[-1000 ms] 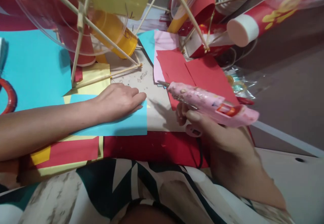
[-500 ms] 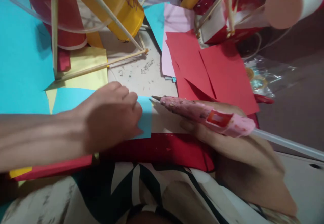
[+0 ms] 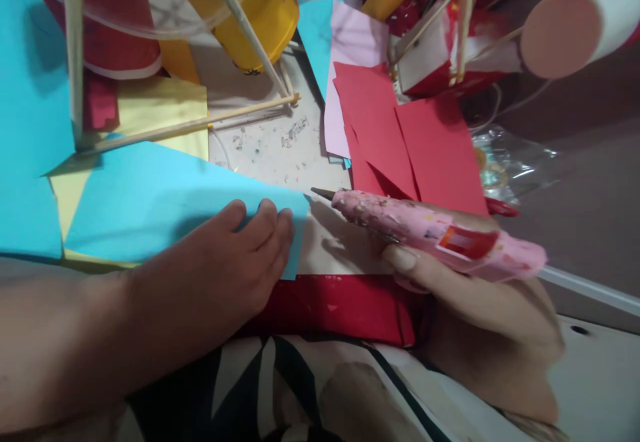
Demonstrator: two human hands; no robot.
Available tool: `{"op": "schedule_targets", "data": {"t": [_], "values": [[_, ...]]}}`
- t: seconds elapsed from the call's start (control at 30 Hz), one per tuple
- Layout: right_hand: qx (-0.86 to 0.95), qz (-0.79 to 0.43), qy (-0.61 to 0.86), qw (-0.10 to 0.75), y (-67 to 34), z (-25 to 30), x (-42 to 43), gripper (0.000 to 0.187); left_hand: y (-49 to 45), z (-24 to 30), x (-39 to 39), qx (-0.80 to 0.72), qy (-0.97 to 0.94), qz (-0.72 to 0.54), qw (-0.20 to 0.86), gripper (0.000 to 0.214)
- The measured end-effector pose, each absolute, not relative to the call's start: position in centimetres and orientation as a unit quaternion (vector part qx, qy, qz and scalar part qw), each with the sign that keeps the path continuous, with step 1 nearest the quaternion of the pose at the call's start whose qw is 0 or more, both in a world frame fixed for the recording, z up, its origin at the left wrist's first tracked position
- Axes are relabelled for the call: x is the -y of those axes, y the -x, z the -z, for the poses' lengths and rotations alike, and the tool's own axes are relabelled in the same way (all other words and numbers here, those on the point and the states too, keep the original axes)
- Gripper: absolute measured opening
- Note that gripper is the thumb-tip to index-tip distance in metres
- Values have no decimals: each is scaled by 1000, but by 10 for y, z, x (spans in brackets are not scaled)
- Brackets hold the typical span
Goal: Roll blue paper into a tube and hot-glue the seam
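Note:
A strip of light-blue paper [image 3: 145, 195] lies in front of me, its right end under my left hand [image 3: 250, 249]. That hand presses on the paper with its fingers curled together; the thumb and fingertips are hidden. My right hand [image 3: 465, 302] is wrapped round a pink hot glue gun [image 3: 400, 223] with a red trigger window and a pale glue stick coming out of its back. The gun's dark nozzle points left, close to the upper right corner of the blue paper. Whether tip and paper touch, I cannot tell.
Red paper sheets [image 3: 435, 155] and a pink sheet [image 3: 337, 109] lie beyond the gun. Thin wooden sticks [image 3: 200, 124] form a frame at the back left, near a yellow cup [image 3: 265, 29] and a red cup [image 3: 117, 42]. A red edge [image 3: 340, 305] runs along my lap.
My left hand has come lower and nearer to me, baring more of the blue paper. The glue gun has shifted slightly right in view, still held in my right hand.

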State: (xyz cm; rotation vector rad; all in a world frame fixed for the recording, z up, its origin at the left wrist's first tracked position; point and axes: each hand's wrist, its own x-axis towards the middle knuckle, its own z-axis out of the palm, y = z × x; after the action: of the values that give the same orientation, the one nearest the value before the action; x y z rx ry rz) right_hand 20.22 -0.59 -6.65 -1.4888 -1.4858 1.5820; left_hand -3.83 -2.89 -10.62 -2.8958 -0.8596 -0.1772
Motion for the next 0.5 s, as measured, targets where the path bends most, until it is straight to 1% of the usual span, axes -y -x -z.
{"op": "schedule_targets", "data": {"t": [0.07,0.13,0.2,0.27,0.37,0.43,0.5], "values": [[530,-572,562,274,-200,63,6,29,37,109,29,291,953,63,59,45],[533,-533,590,290,-201,62,4,27,36,111,29,298,950,62,64,45],[558,-517,593,264,-206,64,1,28,35,113,31,302,949,61,71,46],[597,-528,564,216,-213,67,-3,31,35,114,32,305,947,62,77,48],[617,-524,549,209,-220,73,-2,33,35,114,35,305,947,56,84,48],[602,-516,560,241,-221,76,1,32,34,113,36,302,948,45,91,48],[579,-494,572,305,-224,79,5,30,33,111,36,299,949,31,98,48]]}}
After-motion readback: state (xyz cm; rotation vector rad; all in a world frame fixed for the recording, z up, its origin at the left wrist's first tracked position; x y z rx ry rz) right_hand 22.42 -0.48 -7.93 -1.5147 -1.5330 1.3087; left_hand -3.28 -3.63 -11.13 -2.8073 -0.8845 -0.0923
